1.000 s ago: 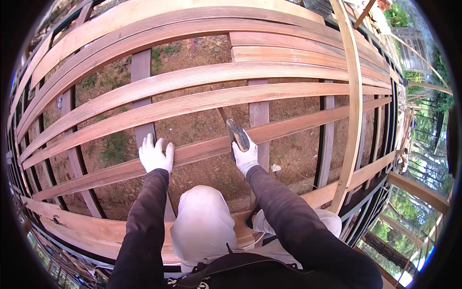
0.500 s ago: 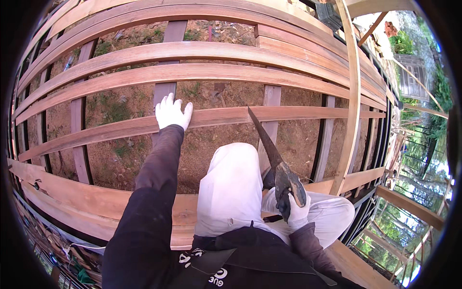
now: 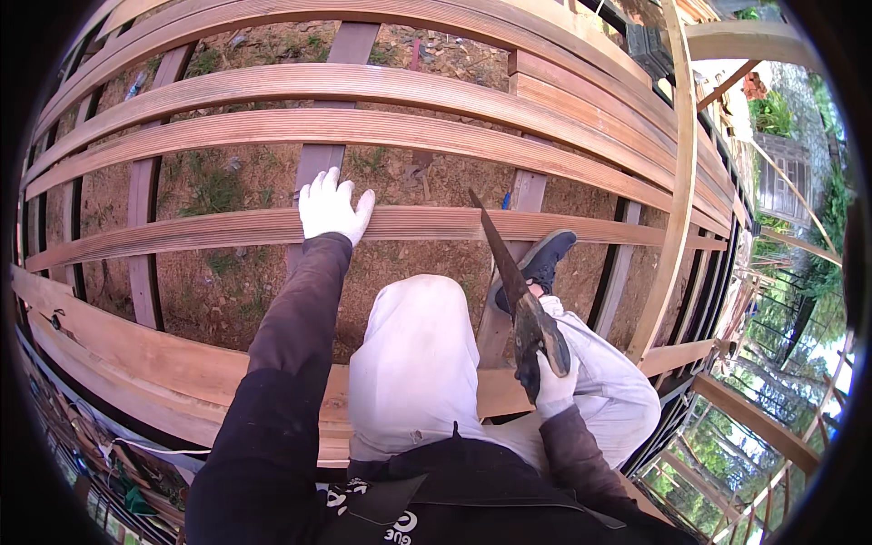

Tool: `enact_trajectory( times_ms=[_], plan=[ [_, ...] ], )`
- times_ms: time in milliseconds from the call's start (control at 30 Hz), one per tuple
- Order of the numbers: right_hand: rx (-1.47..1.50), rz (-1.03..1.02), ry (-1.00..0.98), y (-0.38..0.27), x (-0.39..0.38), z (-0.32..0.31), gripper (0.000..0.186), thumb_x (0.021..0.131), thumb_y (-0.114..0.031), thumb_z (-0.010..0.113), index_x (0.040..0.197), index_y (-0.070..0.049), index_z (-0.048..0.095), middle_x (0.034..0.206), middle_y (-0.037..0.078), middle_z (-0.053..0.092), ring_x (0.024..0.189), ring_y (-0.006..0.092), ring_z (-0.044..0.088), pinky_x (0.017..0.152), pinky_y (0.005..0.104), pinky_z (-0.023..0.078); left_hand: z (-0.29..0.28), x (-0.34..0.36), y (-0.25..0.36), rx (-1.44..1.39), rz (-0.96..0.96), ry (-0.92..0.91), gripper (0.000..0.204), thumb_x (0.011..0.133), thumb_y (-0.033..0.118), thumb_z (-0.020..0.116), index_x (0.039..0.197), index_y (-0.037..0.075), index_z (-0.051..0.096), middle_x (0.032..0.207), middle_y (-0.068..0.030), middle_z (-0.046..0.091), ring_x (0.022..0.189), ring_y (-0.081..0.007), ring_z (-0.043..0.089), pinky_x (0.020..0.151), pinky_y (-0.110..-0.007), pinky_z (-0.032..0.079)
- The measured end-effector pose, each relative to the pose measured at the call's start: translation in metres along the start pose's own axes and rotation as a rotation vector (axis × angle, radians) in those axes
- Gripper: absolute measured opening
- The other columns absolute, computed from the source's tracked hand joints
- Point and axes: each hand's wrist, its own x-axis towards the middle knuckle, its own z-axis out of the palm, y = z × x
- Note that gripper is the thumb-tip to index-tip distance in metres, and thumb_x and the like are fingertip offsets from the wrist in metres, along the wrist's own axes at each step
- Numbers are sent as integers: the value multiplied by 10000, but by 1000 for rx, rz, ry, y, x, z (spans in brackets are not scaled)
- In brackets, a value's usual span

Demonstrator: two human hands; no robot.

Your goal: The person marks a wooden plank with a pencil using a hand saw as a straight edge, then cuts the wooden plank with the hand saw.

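My left hand [image 3: 334, 209], in a white glove, lies on a reddish grooved deck board [image 3: 422, 222] with its fingers spread over the far edge. Beneath that spot the board crosses a grey-purple joist [image 3: 322, 162]. My right hand [image 3: 555, 384], also gloved, is wrapped round the dark, worn handle of a handsaw [image 3: 538, 338]. The saw points away from me, and its narrow tip overlaps the same board, right of my left hand. Whether the teeth touch the wood I cannot tell.
More grooved boards [image 3: 272, 125] run across the joists farther off, with gaps over bare soil [image 3: 218, 186]. An upright light timber [image 3: 668, 209] stands at the right. My dark shoe [image 3: 545, 263] rests on a joist. Wide planks [image 3: 182, 363] lie near me.
My right leg has shifted, and the shoe now shows beside the saw. The view has moved slightly. My left hand stays on the board, and the saw stays in my right hand.
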Motion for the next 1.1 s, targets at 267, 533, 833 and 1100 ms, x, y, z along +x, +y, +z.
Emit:
enact_trajectory(
  times_ms=[267,533,833,1100],
  plan=[
    [-283,-372,187,-39,208,70,308,900,-139,750,1148,40,715,1004,131,770,856,195,702,820,342,542,5,28,55,-69,60,42,500,944,532,603,1116,91,766,1441,-185,600,1374,-359,513,1162,-538,334],
    [26,4,-93,-21,-13,-5,531,889,45,639,1416,23,569,1057,146,725,798,208,722,680,334,581,-3,2,-2,47,-18,-23,510,944,537,606,1134,90,763,1456,-184,589,1384,-354,506,1167,-527,333],
    [-148,-157,61,-24,186,55,342,921,-93,724,1231,41,671,1051,137,758,950,214,712,885,349,545,5,14,39,-86,54,65,412,926,462,662,1075,94,772,1436,-205,602,1351,-395,528,1142,-535,358],
    [3,-177,110,12,18,-5,474,935,1,664,1397,31,558,1257,166,686,1041,226,694,925,364,563,-6,8,18,0,5,0,512,952,531,604,1143,83,762,1451,-189,596,1380,-358,510,1162,-529,342]
  ],
)
